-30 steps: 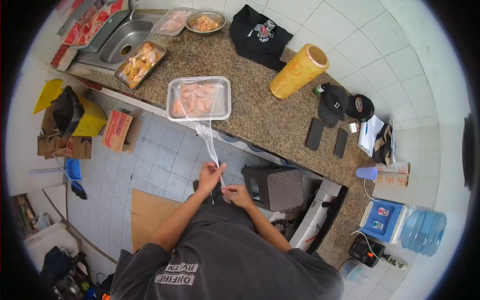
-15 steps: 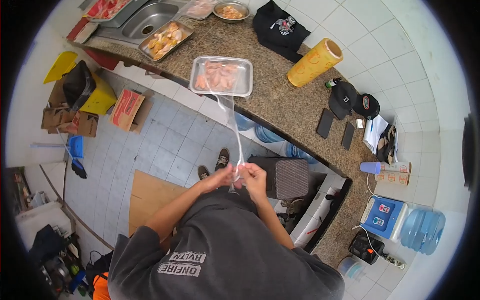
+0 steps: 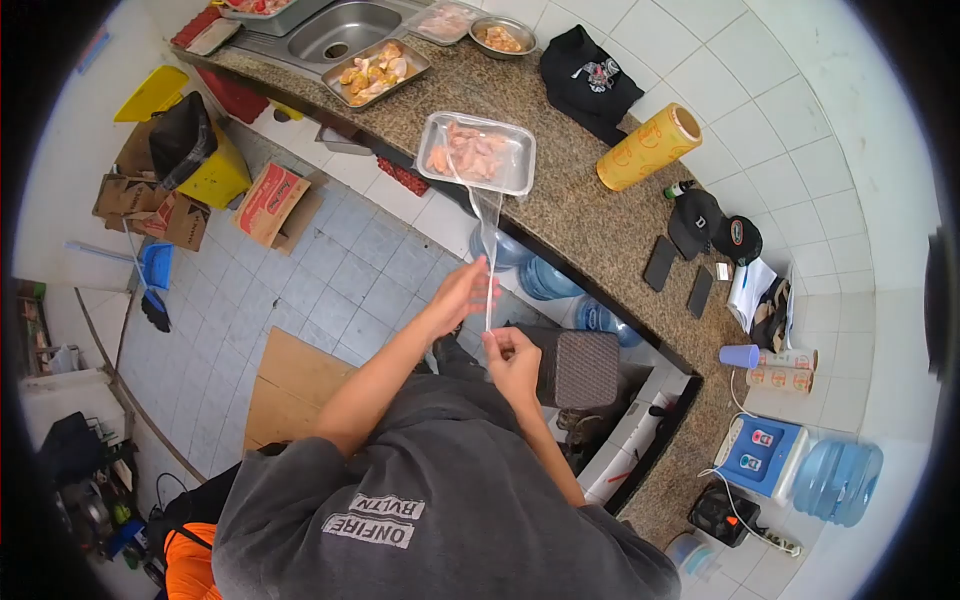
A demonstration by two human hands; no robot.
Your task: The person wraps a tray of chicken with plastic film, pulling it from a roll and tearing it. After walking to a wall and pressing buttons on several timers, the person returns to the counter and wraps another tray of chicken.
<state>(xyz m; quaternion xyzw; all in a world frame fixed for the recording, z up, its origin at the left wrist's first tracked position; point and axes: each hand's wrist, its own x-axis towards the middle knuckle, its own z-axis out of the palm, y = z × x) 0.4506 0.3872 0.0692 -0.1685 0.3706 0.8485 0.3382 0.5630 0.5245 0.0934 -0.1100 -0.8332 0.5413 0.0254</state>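
Note:
A tray of raw chicken pieces (image 3: 522, 172), covered in clear film, lies near the counter's front edge. From it a strand of plastic wrap (image 3: 489, 225), bunched into a narrow twist, hangs over the edge toward me. My left hand (image 3: 460, 300) is closed around the strand's middle, below the counter edge. Lower down, close to my body, my right hand (image 3: 515, 362) pinches the strand's end between thumb and fingers. The fingertips of my left hand are partly hidden by the film.
A metal tray of chicken (image 3: 378, 72), a metal bowl (image 3: 502, 38) and a sink (image 3: 340, 30) are at the back left. A large wrap roll (image 3: 648, 147), caps (image 3: 695, 225) and phones (image 3: 659, 263) lie along the counter. Water jugs (image 3: 545, 280) stand beneath.
My left hand has moved forward along the strand, away from my right hand, which still pinches the end. The strand now stretches straight between them. The view has shifted slightly.

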